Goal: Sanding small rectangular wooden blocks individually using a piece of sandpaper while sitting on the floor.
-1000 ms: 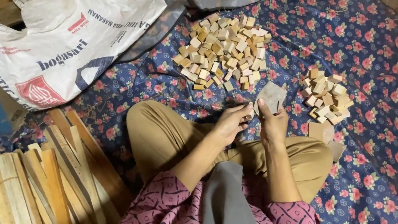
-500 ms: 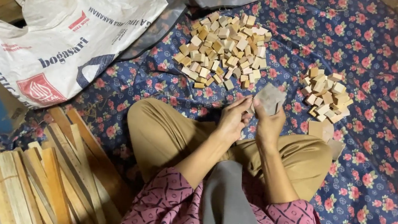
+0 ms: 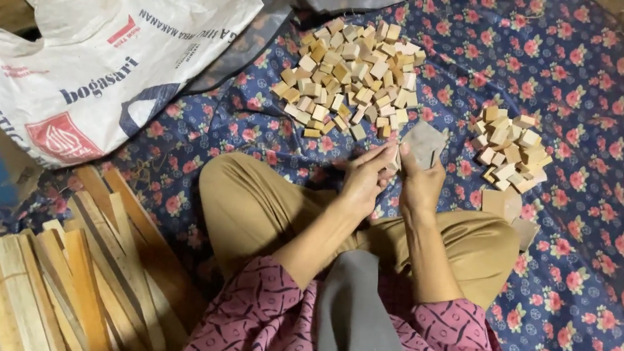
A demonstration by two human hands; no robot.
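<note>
Floral cloth [image 3: 603, 259], left hand [image 3: 365, 180] pinching small wooden block [image 3: 393, 158], right hand [image 3: 422, 183] gripping sandpaper sheet [image 3: 423, 143]

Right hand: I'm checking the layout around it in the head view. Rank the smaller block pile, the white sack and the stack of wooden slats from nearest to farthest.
From the right hand:
1. Smaller block pile, just to its right.
2. White sack, far left, upper side.
3. Wooden slats, bottom left corner.
</note>
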